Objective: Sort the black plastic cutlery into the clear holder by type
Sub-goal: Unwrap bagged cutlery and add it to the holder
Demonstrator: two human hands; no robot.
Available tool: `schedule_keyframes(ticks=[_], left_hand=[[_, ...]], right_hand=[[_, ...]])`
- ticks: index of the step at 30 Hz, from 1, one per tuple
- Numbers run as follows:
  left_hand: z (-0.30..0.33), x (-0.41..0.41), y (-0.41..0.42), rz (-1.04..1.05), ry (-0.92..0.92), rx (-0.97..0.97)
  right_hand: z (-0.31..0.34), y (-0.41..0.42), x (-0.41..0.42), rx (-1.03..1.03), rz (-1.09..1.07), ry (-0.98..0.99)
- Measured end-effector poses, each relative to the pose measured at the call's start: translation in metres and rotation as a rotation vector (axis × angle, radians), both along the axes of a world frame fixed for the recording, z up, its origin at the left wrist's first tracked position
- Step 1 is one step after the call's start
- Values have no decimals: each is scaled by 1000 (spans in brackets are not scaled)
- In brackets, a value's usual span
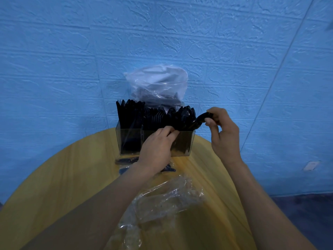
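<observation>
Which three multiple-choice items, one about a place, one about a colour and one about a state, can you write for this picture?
1. Where is the white plastic bag?
A. behind the clear plastic holder
B. under the table
C. in the left hand

2. What colour is the round table top?
A. red
B. yellow
C. white

3. What does the right hand do?
A. lies flat on the table
B. hangs idle
C. pinches a black plastic spoon

Answers: 1 A, the bag rises behind the holder. 2 B, the bare top is yellow. 3 C, thumb and fingers close on the spoon beside the holder's right end.
</observation>
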State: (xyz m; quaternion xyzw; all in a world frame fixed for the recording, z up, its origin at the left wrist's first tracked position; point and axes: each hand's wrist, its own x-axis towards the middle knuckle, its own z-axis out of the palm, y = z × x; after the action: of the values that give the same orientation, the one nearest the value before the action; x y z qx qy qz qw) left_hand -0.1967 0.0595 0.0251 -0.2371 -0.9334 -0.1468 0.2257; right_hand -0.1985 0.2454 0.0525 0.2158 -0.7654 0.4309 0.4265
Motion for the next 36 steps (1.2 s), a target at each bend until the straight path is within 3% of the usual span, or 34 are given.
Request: schedule_keyframes(ticks=[5,14,18,23,28,32,36], left_hand=[[0,1,0,-2,6,-3],[-1,3,-4,-11,-13,-76],[1,7,-10,-40,-61,-91],[4,24,-35,-23,-82,59],[-11,42,-65,43,-156,127],[-27,54,-87,99,-231,178],[-40,62,-104,140,-301,212]], right_hand=[[-5,-12,-21,0,-58,-117],[-17,-24,-30,296,-323,-14],[-11,-26,-21,349,-347,-28],[-21,-49,11,279,-248,-81],[-45,-88,32,502,-77,-463],[-62,-105,36,720,-128,-683],[-67,-107,35,760,-217,-720]])
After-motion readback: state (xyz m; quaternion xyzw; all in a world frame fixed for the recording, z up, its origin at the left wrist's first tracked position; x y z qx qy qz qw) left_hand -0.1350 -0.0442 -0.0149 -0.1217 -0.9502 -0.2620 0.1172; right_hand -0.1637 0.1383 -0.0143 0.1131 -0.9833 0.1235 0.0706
